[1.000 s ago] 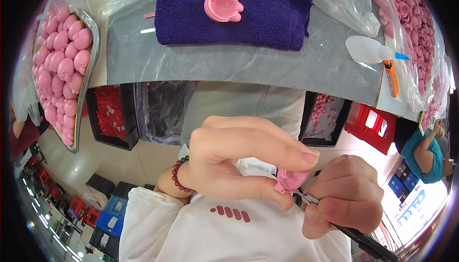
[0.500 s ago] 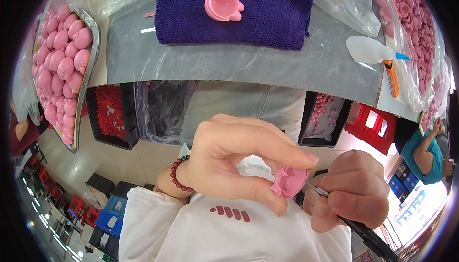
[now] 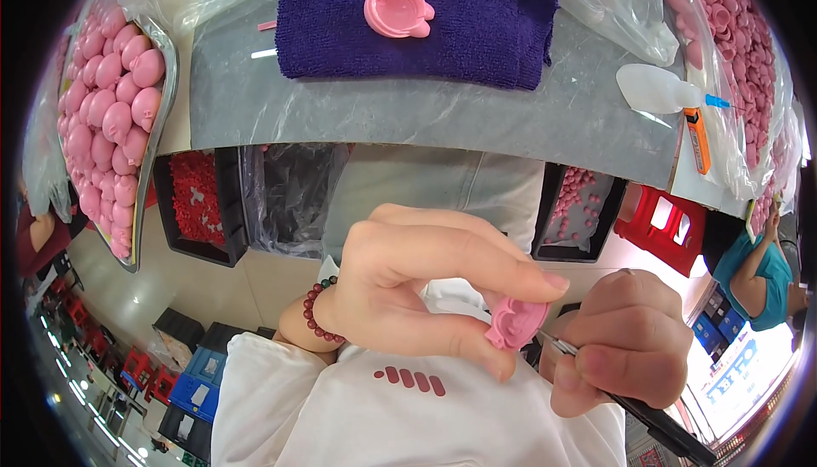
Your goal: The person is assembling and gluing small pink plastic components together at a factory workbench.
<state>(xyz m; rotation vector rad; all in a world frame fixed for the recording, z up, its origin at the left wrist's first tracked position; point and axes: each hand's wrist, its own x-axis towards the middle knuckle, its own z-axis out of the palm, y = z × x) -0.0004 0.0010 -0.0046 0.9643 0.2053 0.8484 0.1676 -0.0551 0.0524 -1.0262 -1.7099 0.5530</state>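
Between thumb and forefinger, my left hand [image 3: 434, 284] pinches a small pink plastic part [image 3: 517, 322], tilted so that its hollow side shows. My right hand [image 3: 625, 343] is closed around a slim knife-like tool [image 3: 651, 424] with a dark handle and a thin metal tip. That tip points at the right edge of the pink part; whether it touches cannot be made out. Both hands are over my lap, nearer than the table edge. On a folded purple towel [image 3: 477, 33] lies another round pink part [image 3: 397, 11] with two small bumps.
A tray [image 3: 170, 84] of pink balls stands left on the grey tabletop [image 3: 230, 109]. Right are a white squeeze bottle [image 3: 655, 88], an orange box-cutter-like item [image 3: 697, 139] and bagged pink parts [image 3: 732, 33]. Below the table are black bins [image 3: 230, 212] and a red crate [image 3: 659, 224].
The pink part has turned slightly in my left fingers. My right hand and the tool have shifted a little; the tool tip sits slightly lower. The table items stay put.
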